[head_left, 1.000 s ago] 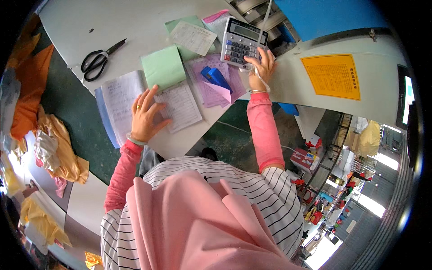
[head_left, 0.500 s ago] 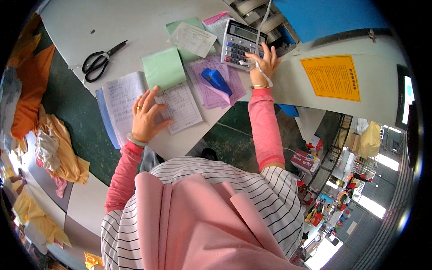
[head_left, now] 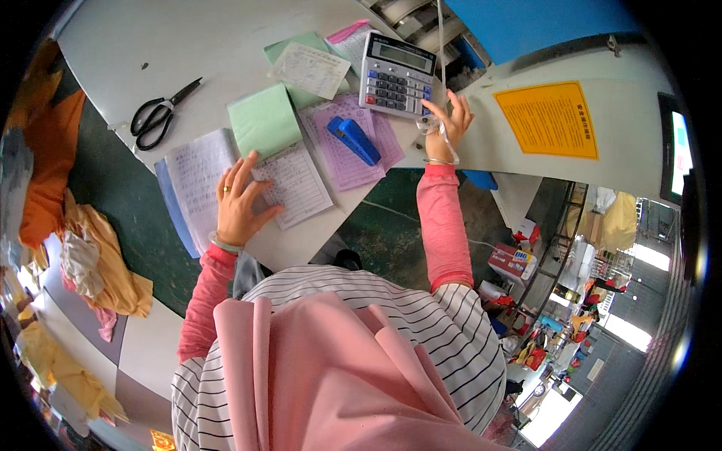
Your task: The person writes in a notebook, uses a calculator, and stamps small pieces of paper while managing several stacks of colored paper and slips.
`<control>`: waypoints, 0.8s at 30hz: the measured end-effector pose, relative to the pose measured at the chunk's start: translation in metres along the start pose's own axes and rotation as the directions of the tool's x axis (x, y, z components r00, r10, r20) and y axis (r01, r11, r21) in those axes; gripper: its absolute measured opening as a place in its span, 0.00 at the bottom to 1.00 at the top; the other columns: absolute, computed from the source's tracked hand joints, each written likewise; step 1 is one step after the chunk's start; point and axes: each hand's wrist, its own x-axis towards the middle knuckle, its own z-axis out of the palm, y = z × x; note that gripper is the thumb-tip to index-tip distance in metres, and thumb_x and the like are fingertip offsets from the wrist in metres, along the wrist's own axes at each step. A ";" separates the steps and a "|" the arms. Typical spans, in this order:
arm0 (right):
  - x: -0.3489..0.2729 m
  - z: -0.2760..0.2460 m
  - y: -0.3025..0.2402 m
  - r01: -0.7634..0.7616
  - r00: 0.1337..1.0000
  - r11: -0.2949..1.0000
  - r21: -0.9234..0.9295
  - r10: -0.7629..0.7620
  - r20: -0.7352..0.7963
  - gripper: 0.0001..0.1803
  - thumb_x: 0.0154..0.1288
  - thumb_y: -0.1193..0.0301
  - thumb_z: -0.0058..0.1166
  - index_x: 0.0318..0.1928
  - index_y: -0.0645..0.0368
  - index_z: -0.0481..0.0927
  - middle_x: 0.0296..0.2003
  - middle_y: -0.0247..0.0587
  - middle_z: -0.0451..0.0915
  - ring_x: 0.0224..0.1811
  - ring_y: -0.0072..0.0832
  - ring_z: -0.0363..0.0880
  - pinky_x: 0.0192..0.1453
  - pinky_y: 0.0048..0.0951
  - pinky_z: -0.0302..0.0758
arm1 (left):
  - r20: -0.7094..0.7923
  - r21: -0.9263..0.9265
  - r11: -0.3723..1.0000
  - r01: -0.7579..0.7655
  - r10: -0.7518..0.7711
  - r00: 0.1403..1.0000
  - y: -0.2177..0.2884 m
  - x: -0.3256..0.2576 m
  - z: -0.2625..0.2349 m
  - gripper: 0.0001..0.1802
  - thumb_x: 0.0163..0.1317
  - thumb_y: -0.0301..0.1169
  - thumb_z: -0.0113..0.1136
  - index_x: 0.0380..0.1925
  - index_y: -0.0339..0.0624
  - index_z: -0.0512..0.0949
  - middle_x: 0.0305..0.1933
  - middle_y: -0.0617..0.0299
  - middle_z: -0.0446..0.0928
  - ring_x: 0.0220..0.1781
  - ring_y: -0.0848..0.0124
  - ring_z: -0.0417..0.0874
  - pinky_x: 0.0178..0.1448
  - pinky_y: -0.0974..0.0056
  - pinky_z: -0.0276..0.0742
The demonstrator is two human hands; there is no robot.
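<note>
My left hand lies flat, fingers spread, on an open ruled notebook with handwriting, next to a green pad and a written form. My right hand rests at the lower right corner of a grey desk calculator, fingers spread, with a thin white pen or strap across it; whether it grips this is unclear. A blue stapler lies on purple forms between my hands.
Black scissors lie on the white table at the left. More paper slips sit beside the calculator. Orange and yellow cloth is piled at the left. An orange notice is stuck on the white machine surface at the right.
My right hand has shifted slightly along the calculator's lower right corner. My left hand has stayed on the notebook.
</note>
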 end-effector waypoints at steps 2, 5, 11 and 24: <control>0.001 -0.003 0.001 -0.007 1.000 1.000 0.010 0.007 0.005 0.24 0.39 0.83 0.54 0.33 0.34 0.83 0.52 0.30 0.69 0.63 0.41 0.57 0.68 0.55 0.40 | 0.006 0.004 1.000 -0.001 0.001 1.000 0.000 -0.001 0.000 0.25 0.35 0.40 0.71 0.36 0.48 0.76 0.67 0.56 0.57 0.66 0.54 0.58 0.66 0.52 0.48; 0.003 -0.006 -0.005 0.004 1.000 1.000 0.017 -0.004 0.004 0.24 0.40 0.82 0.54 0.34 0.34 0.83 0.52 0.31 0.69 0.63 0.42 0.56 0.68 0.55 0.40 | 0.011 0.014 1.000 -0.002 0.002 1.000 0.001 -0.001 -0.001 0.26 0.35 0.41 0.71 0.37 0.47 0.76 0.67 0.55 0.56 0.66 0.54 0.58 0.67 0.53 0.48; -0.005 0.008 -0.017 -0.009 0.988 0.989 -0.150 0.032 0.154 0.23 0.39 0.84 0.53 0.31 0.36 0.83 0.55 0.32 0.68 0.65 0.42 0.55 0.69 0.53 0.40 | 0.016 0.010 1.000 0.001 -0.001 1.000 0.000 -0.003 -0.002 0.25 0.35 0.40 0.71 0.37 0.48 0.76 0.67 0.55 0.57 0.66 0.54 0.58 0.66 0.52 0.49; 0.002 0.002 -0.021 0.064 0.998 0.994 0.089 -0.064 -0.001 0.28 0.35 0.84 0.53 0.34 0.32 0.83 0.56 0.30 0.67 0.64 0.43 0.54 0.68 0.57 0.37 | 0.012 -0.010 1.000 -0.001 0.001 1.000 -0.003 -0.003 -0.001 0.25 0.36 0.41 0.71 0.38 0.49 0.76 0.67 0.56 0.56 0.67 0.55 0.56 0.68 0.51 0.47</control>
